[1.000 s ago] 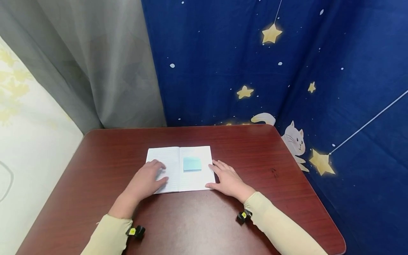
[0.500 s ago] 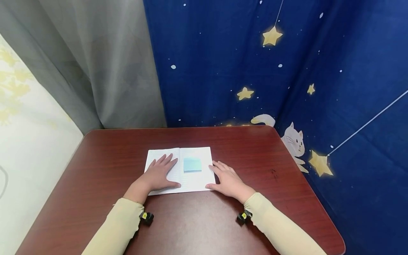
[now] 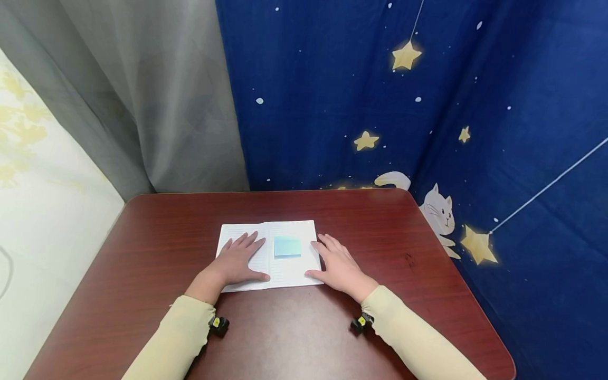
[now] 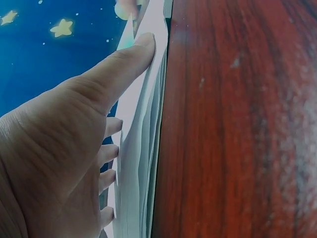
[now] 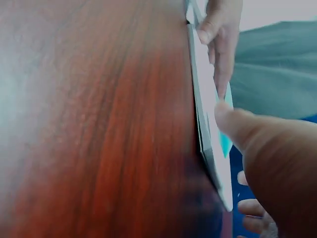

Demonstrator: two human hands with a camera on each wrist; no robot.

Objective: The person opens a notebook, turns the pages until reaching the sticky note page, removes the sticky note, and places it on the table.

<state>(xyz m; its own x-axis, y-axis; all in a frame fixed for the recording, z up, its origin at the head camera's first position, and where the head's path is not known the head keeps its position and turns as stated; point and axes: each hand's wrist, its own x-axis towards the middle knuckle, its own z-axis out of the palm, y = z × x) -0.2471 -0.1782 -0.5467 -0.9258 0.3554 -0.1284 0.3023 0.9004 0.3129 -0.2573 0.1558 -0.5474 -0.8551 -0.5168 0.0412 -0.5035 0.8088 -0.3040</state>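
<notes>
An open notebook [image 3: 290, 276] with lined white pages lies flat on the table. On its right page sits a light blue sticky note pad [image 3: 287, 247]. My left hand [image 3: 233, 265] rests on the left page with fingers spread, the thumb reaching to the centre fold. In the left wrist view the left thumb [image 4: 124, 62] presses on the pages near their lower edge. My right hand [image 3: 343, 268] lies at the right edge of the notebook, its thumb [image 3: 315, 274] on the page's lower corner and the other fingers stretched along the side.
The dark red wooden table [image 3: 285, 338] has rounded corners. A grey curtain [image 3: 185, 105] and a blue curtain [image 3: 323, 79] with stars hang behind it. A white wall panel [image 3: 43, 227] borders the left side. A small camera is strapped to each wrist.
My left hand has moved right and flattened onto the left page, its fingers spreading out. The right hand has stayed almost in place, its fingers shifting slightly at the edge.
</notes>
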